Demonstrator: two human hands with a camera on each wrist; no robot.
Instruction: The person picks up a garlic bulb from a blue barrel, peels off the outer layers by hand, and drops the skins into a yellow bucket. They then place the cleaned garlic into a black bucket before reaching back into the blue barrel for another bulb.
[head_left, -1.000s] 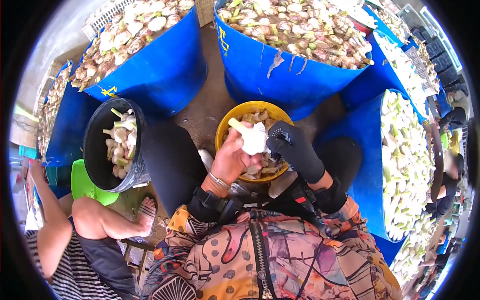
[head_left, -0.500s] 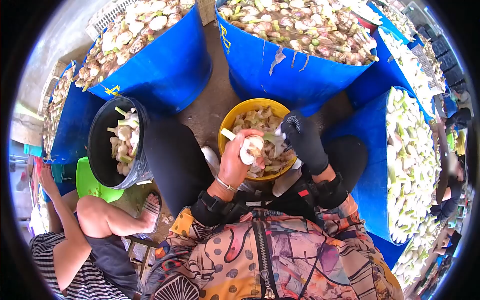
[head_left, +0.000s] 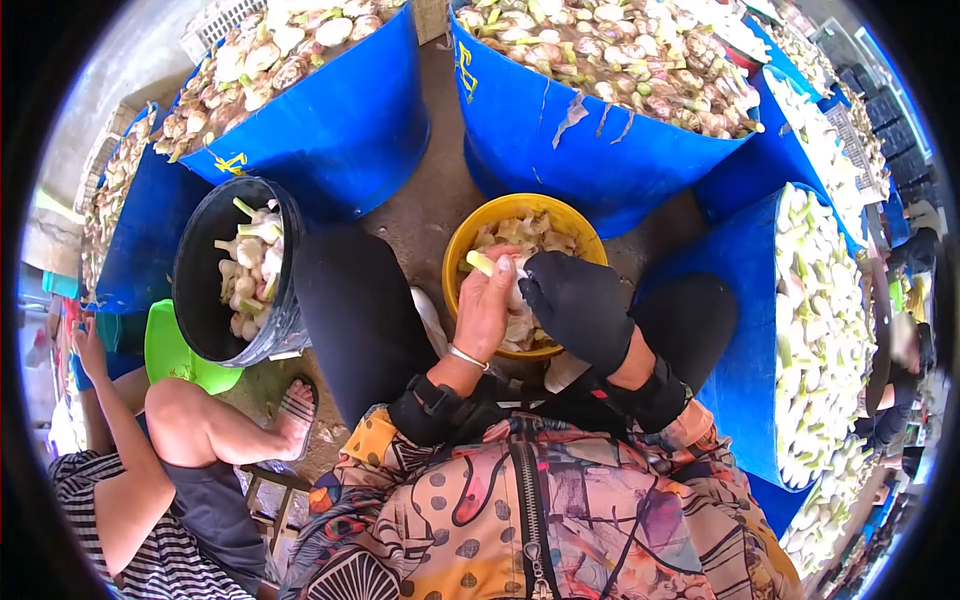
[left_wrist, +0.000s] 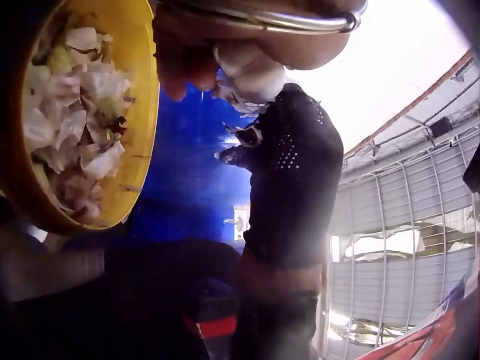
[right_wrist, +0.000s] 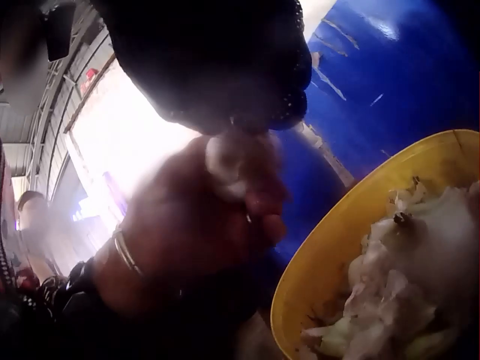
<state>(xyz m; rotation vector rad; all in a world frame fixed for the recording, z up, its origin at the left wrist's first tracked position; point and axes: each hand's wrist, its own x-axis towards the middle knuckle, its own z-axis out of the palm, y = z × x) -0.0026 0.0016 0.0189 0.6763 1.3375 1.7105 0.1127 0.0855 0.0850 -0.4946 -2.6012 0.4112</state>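
The bare left hand (head_left: 486, 308) grips a white garlic bulb (left_wrist: 251, 71), its pale green stem (head_left: 481, 263) sticking out on the left in the head view. The right hand (head_left: 580, 310), in a black dotted glove, has its fingers curled against the bulb's right side, pinching at its skin. Both hands are over the near part of a yellow bucket (head_left: 455, 245) that holds papery peelings (left_wrist: 82, 124). In the right wrist view the bulb (right_wrist: 229, 161) lies between the two hands, partly hidden by fingers.
Large blue tubs (head_left: 340, 130) heaped with garlic stand ahead and at the right. At the left are a black bucket (head_left: 188, 270) of trimmed bulbs, a green basin (head_left: 175, 350) and a seated person's leg (head_left: 215, 430).
The right hand drew away to the right with a strip of peel, then came back to the bulb. The left hand has turned the bulb, and the strip is out of sight.
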